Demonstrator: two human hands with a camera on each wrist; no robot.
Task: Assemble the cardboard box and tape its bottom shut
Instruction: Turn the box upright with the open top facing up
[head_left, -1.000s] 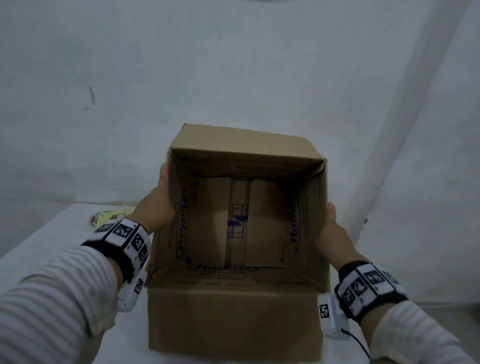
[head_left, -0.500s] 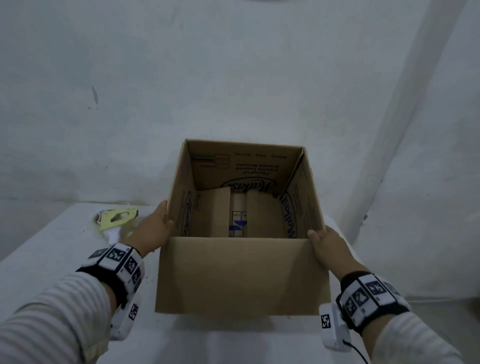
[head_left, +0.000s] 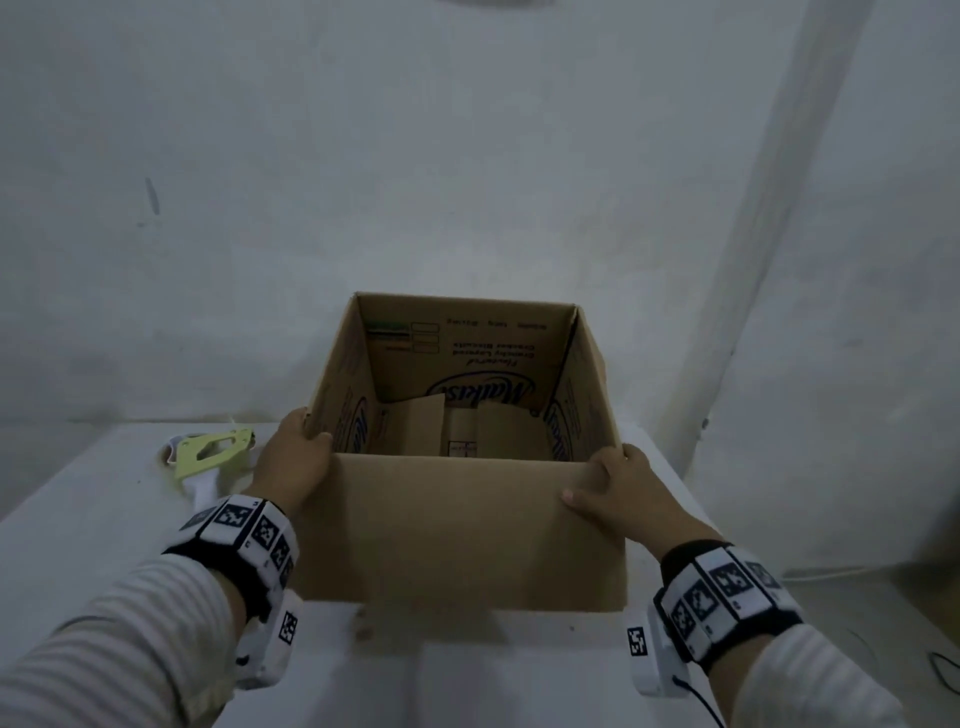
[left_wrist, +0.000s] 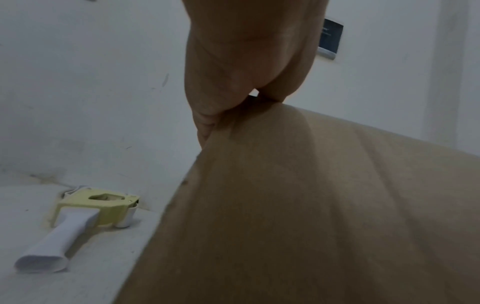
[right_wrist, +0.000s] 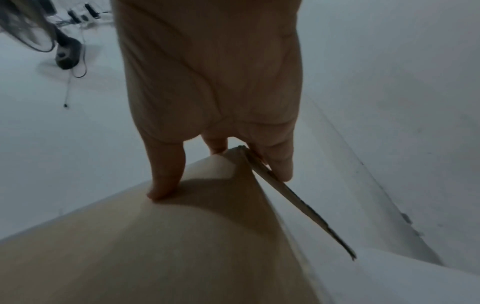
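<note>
on the white table (head_left: 78, 561), right in front of me, i have one brown cardboard box (head_left: 462, 530) standing with its open side up, printed faces turned inward so the blue oval logo shows on the inner walls. i count four walls standing and, down on the floor of the box, two short inner flaps (head_left: 415, 426) lying inward with a strip of the lower layer showing between them; whether tape runs there i cannot tell.

i count two hands on it, one at each near top corner. my left hand (head_left: 293, 462) wraps the near-left corner, fingers curled over the edge; from the left wrist view the left hand (left_wrist: 233, 67) presses its fingertips against the outer cardboard (left_wrist: 298, 205). my right hand (head_left: 615, 488) holds the near-right corner, thumb on the near wall and fingers round the side; the right wrist view shows the right hand (right_wrist: 213, 82) pinching the corner edge of the box (right_wrist: 155, 257).

one tape dispenser with a pale yellow-green body and a white handle (head_left: 208, 457) lies flat on the table just left of my left hand, apart from the box; the left wrist view shows it (left_wrist: 78, 218) too. one striped sleeve and one marker-covered wrist band sit on each arm.
</note>
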